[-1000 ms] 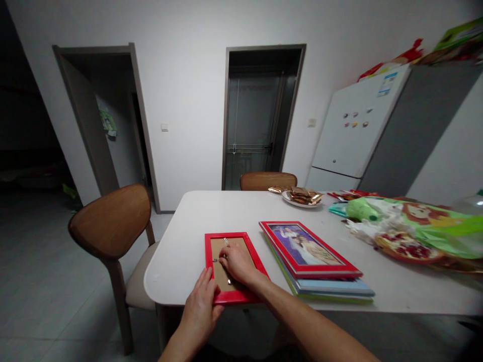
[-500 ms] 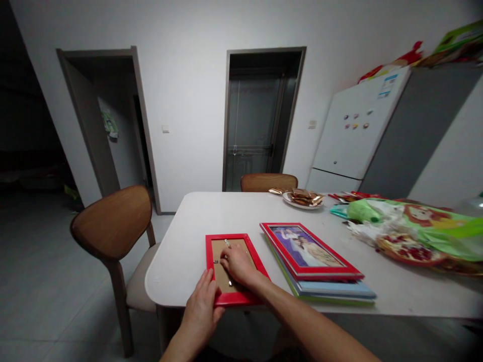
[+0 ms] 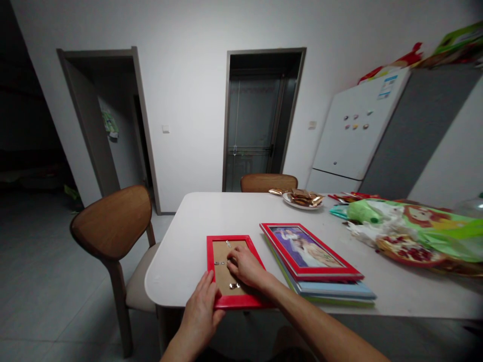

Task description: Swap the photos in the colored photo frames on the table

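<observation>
A red photo frame [image 3: 241, 300] lies face down on the near left part of the table, its brown backing board [image 3: 223, 276] upward. Small metal clips [image 3: 234, 285] sit on the board. My left hand [image 3: 202, 304] grips the frame's lower left edge, thumb at the near corner and fingers over the side. Over the board's right half is my right hand [image 3: 247, 266], fingers curled and closed at the middle of the board; what is under the fingertips is hidden. Just right lies a stack of frames, topped by a red-framed photo [image 3: 302, 246].
The white table [image 3: 177, 251] has a plate of wrapped snacks [image 3: 303, 198] at the back. Green plastic bags [image 3: 437, 221] and an opened pomegranate [image 3: 409, 247] lie at the right. Wooden chairs stand at the left [image 3: 116, 221] and far side [image 3: 269, 182].
My right hand has shifted slightly right on the backing board, uncovering more of its middle and the near clip. The frame has shifted slightly; my left hand keeps its grip.
</observation>
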`<move>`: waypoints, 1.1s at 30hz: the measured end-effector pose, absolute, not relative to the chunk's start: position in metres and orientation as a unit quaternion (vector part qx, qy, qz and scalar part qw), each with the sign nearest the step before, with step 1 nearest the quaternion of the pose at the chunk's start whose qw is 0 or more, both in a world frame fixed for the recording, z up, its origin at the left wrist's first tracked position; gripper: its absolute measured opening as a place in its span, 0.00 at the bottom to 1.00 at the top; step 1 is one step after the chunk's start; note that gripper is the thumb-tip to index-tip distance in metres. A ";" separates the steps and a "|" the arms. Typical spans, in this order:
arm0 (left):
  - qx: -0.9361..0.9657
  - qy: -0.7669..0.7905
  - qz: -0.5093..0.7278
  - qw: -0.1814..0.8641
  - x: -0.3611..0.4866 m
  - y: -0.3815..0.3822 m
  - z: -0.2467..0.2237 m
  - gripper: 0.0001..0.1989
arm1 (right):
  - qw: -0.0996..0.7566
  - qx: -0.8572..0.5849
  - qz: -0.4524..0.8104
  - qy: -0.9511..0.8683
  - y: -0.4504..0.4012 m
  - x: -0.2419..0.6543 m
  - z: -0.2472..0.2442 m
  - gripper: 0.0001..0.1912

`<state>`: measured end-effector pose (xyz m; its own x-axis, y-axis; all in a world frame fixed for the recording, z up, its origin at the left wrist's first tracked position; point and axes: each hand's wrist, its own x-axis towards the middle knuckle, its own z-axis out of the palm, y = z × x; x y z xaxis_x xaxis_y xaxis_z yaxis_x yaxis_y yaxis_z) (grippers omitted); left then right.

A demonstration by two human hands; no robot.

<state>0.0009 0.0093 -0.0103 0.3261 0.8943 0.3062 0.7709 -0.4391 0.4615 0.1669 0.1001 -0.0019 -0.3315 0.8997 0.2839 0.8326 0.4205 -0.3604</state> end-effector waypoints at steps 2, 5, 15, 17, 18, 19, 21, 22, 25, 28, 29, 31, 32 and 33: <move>0.806 0.520 0.257 0.118 0.001 0.009 -0.009 0.14 | 0.223 -0.524 0.078 -0.818 0.100 0.168 -0.001 0.13; 0.806 0.525 0.247 0.117 0.001 0.010 -0.008 0.14 | 0.213 -0.530 0.082 -0.816 0.101 0.167 0.001 0.13; 0.796 0.536 0.256 0.121 0.004 0.008 -0.005 0.11 | 0.217 -0.545 0.081 -0.806 0.095 0.162 0.005 0.11; 0.792 0.538 0.260 0.123 0.005 0.008 -0.004 0.10 | 0.219 -0.554 0.075 -0.800 0.095 0.160 0.004 0.11; 0.792 0.538 0.262 0.123 0.005 0.008 -0.003 0.09 | 0.220 -0.562 0.070 -0.795 0.096 0.160 0.004 0.10; 0.791 0.538 0.264 0.123 0.005 0.008 -0.003 0.09 | 0.221 -0.569 0.065 -0.790 0.097 0.159 0.003 0.10; 0.790 0.537 0.269 0.123 0.006 0.008 -0.002 0.08 | 0.222 -0.576 0.058 -0.784 0.098 0.158 0.002 0.09; 0.790 0.536 0.272 0.123 0.006 0.008 -0.002 0.08 | 0.223 -0.577 0.056 -0.784 0.099 0.157 0.002 0.09; 0.788 0.534 0.282 0.121 0.005 0.007 -0.003 0.09 | 0.226 -0.572 0.056 -0.786 0.100 0.158 0.001 0.08; 0.786 0.535 0.284 0.119 0.005 0.007 -0.004 0.09 | 0.231 -0.565 0.058 -0.790 0.098 0.160 0.000 0.08; 0.786 0.536 0.284 0.119 0.005 0.006 -0.004 0.10 | 0.231 -0.563 0.057 -0.792 0.098 0.160 0.000 0.08; 0.787 0.536 0.283 0.117 0.005 0.006 -0.005 0.10 | 0.228 -0.560 0.052 -0.795 0.097 0.161 -0.001 0.08; 0.787 0.536 0.282 0.116 0.005 0.006 -0.006 0.10 | 0.226 -0.559 0.048 -0.796 0.096 0.161 -0.001 0.09; 0.788 0.535 0.282 0.115 0.005 0.007 -0.006 0.09 | 0.223 -0.560 0.045 -0.797 0.096 0.160 -0.001 0.09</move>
